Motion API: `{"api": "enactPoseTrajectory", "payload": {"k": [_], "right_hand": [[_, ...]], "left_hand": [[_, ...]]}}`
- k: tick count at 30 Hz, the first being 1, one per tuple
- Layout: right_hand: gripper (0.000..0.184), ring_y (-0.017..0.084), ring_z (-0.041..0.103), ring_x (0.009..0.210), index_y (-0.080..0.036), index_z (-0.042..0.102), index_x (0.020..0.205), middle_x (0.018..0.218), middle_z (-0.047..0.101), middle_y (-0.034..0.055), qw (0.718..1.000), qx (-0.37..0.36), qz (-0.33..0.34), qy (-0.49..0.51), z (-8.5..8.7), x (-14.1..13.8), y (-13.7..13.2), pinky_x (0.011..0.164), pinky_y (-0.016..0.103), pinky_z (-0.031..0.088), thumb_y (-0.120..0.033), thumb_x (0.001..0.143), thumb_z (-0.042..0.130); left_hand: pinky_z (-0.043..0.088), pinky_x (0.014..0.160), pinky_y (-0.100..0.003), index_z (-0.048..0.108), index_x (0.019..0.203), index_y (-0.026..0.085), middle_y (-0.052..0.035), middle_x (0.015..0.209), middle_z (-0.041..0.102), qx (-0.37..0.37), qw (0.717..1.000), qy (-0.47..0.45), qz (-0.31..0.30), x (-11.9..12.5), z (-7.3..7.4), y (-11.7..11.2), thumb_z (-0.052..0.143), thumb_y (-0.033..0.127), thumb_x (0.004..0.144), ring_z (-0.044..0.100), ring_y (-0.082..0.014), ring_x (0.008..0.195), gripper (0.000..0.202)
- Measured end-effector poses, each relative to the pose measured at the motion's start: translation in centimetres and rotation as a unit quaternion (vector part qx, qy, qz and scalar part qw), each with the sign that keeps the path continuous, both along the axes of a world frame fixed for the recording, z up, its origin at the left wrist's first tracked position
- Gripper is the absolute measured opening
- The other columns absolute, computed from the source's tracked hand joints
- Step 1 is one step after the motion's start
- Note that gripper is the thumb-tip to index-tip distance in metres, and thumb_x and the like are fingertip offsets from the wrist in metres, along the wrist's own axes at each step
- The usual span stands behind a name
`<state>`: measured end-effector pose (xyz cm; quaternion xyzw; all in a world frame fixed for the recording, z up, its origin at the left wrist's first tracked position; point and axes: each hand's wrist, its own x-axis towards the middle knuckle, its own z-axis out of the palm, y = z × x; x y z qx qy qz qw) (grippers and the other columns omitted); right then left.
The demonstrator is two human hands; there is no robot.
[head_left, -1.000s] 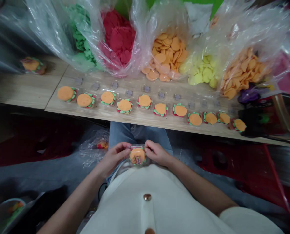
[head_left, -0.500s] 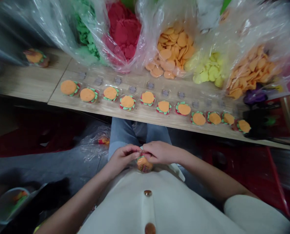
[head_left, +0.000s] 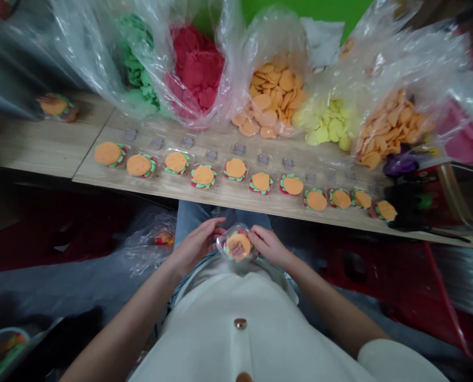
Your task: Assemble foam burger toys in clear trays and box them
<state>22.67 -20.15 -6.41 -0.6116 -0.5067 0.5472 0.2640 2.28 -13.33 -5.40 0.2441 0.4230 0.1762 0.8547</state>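
Over my lap, my left hand [head_left: 196, 245] and my right hand [head_left: 268, 245] both grip a small clear plastic case [head_left: 238, 246] that holds a toy burger stack with an orange top and green and red edges. The left fingers curl on its left side, the right fingers pinch its right side. On the wooden board [head_left: 228, 193] in front of me lies a row of several like burger stacks [head_left: 203, 175] in open clear cases, with their lids [head_left: 211, 155] lying behind them.
Clear bags stand behind the row: green pieces [head_left: 138, 79], red pieces [head_left: 196, 71], orange discs [head_left: 272, 95], yellow pieces [head_left: 327, 122], more orange discs [head_left: 391, 130]. One burger stack [head_left: 55, 105] lies far left. A plastic bag [head_left: 152, 239] sits by my left knee.
The case has turned in my hands so its orange top faces up. My right hand moved from over it to its right side. My hands rose slightly.
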Motion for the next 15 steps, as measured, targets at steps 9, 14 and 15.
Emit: {"api": "enactPoseTrajectory", "payload": {"k": [9,14,15], "right_hand": [[0.033,0.012,0.052,0.051,-0.022,0.039,0.077,0.060,0.049,-0.0032,0.967,0.058,-0.223,0.105,0.1,-2.3,1.1,0.049,0.025,0.043,-0.052,0.087,0.032],[0.030,0.014,0.051,0.060,-0.022,0.042,0.077,0.069,0.051,0.0006,0.955,0.121,-0.269,-0.009,0.4,-2.5,0.3,0.052,0.026,0.044,-0.049,0.087,0.034],[0.030,0.014,0.051,0.058,-0.022,0.041,0.076,0.067,0.050,0.0000,0.953,0.120,-0.277,-0.004,0.4,-2.5,0.3,0.051,0.026,0.044,-0.049,0.087,0.034]], "left_hand": [[0.047,0.070,-0.023,0.057,0.104,0.023,0.0014,0.090,0.060,0.074,0.980,0.046,0.180,2.8,2.6,-2.5,0.066,0.028,0.073,0.056,-0.0079,0.069,0.033],[0.045,0.064,-0.019,0.058,0.095,0.020,0.0009,0.087,0.059,0.114,0.967,0.055,0.220,4.5,2.3,-2.4,0.061,0.033,0.076,0.053,-0.0078,0.068,0.024],[0.045,0.064,-0.019,0.057,0.096,0.019,0.0007,0.087,0.058,0.123,0.968,0.052,0.213,4.6,2.2,-2.1,0.061,0.033,0.076,0.053,-0.0077,0.068,0.024]]}}
